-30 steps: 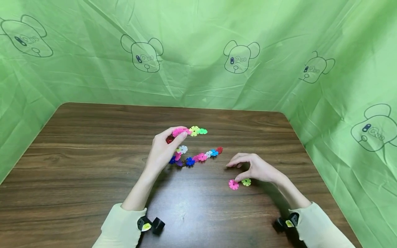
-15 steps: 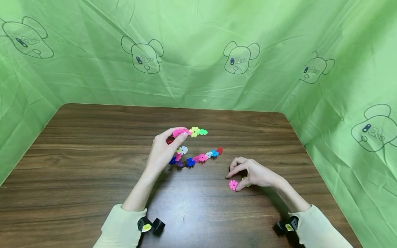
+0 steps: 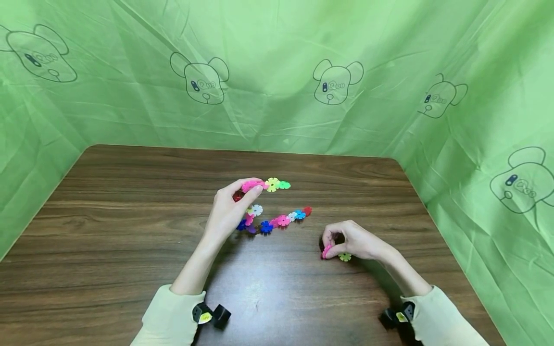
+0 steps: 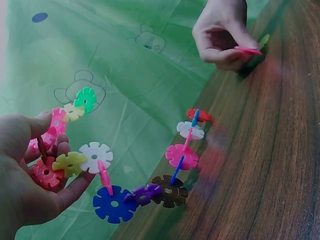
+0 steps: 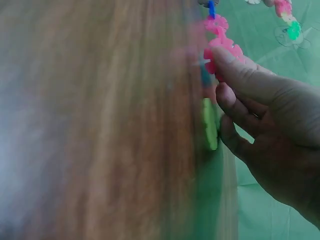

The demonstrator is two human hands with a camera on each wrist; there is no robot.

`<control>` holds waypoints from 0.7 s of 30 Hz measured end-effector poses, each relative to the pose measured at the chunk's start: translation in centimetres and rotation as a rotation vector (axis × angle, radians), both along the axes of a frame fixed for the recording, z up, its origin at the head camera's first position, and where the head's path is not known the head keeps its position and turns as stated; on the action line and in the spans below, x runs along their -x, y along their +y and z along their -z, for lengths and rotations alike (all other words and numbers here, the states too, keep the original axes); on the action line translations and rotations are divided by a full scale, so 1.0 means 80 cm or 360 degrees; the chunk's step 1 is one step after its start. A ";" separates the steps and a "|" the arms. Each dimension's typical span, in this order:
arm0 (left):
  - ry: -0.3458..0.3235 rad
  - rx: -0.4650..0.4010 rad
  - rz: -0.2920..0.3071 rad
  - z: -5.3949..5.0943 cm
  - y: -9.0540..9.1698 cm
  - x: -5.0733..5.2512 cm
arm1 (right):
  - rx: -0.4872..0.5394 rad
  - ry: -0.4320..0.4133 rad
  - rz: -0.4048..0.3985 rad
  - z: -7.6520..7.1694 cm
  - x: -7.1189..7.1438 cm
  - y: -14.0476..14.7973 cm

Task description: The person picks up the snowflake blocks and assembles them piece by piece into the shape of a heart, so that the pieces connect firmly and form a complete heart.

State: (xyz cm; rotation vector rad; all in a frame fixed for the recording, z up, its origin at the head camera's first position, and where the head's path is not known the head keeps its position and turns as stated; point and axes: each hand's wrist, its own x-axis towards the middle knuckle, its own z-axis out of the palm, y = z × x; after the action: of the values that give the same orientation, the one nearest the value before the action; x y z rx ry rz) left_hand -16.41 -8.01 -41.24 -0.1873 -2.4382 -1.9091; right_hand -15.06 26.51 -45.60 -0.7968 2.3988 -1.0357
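My left hand (image 3: 229, 209) holds a chain of interlocking snowflake discs (image 4: 115, 204) near its pink and red pieces, between thumb and fingers. One end of the chain runs past a yellow disc to a green disc (image 3: 284, 185). The other part curves down through white, blue, purple and brown discs to a red disc (image 3: 307, 211). My right hand (image 3: 357, 240) pinches a single pink disc (image 3: 326, 251) between thumb and fingertips, tilted up on edge. A loose yellow-green disc (image 3: 345, 257) lies on the table beside the right thumb, partly covered by the hand.
The wooden table (image 3: 130, 230) reaches back to a green cloth (image 3: 268, 120) printed with bear faces, which also hangs at both sides. Black wrist cameras (image 3: 220, 316) are strapped to both sleeves.
My right hand has come down onto the loose pink disc, pinched it and tipped it up on edge. The left hand and its chain have stayed almost where they were.
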 end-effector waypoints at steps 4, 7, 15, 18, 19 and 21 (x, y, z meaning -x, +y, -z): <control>-0.0026 -0.0012 0.0003 -0.001 0.000 -0.001 | 0.0118 0.0026 0.0134 -0.009 0.004 -0.006; -0.0040 -0.0027 0.0006 -0.002 -0.001 -0.002 | 0.0260 0.0069 0.0270 -0.018 0.009 -0.016; -0.0029 -0.0037 0.0040 -0.002 -0.001 -0.001 | 0.0550 0.0155 0.0549 -0.040 0.025 -0.055; -0.0021 -0.0035 0.0063 -0.002 -0.001 -0.001 | 0.0687 0.0175 0.0640 -0.047 0.029 -0.071; -0.0019 -0.0035 0.0073 -0.003 -0.001 -0.001 | 0.0749 0.0173 0.0666 -0.049 0.030 -0.076; -0.0015 -0.0033 0.0095 -0.003 -0.001 -0.001 | 0.0857 0.0186 0.0721 -0.053 0.031 -0.085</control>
State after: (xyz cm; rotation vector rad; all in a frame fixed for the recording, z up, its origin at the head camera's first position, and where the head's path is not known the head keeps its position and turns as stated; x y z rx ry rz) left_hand -16.34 -8.10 -41.03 -0.2531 -2.4451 -1.9622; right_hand -17.56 19.71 -41.35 -0.4820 2.4851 -1.9144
